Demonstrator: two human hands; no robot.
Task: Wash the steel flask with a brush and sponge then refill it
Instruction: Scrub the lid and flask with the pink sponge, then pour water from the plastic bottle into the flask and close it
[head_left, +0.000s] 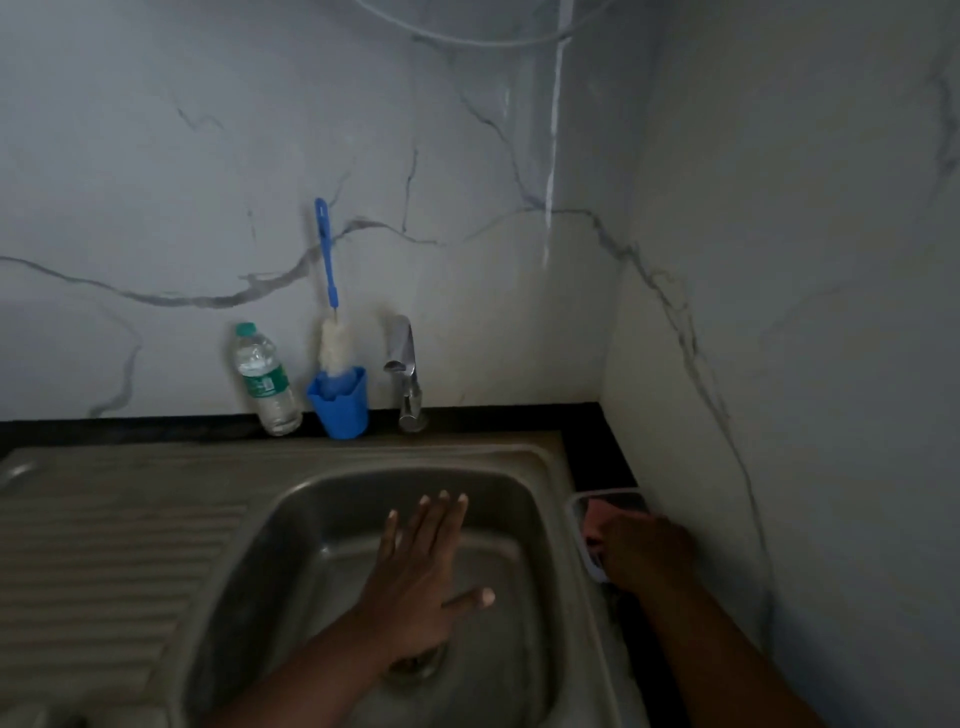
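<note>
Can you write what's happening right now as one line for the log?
left hand: open, over sink | right hand: on pink sponge in tray | bottle brush: in blue cup | flask: not visible

Single view only, head-worn, wide-angle. Looks forward and down from standing height over the sink (550, 525), close enough that both forearms enter from the bottom edge. Faces a room corner: marble-veined back wall (208, 156) ahead, side wall (805, 260) at right, seam right of centre. Sink basin fills lower centre; drainboard (104, 545) runs off left. Tap (405, 374) and rear strip of surface (493, 415) at mid-height. Straight edges bow toward the borders. Dim lighting, soft focus. No second view for overlap.
</note>
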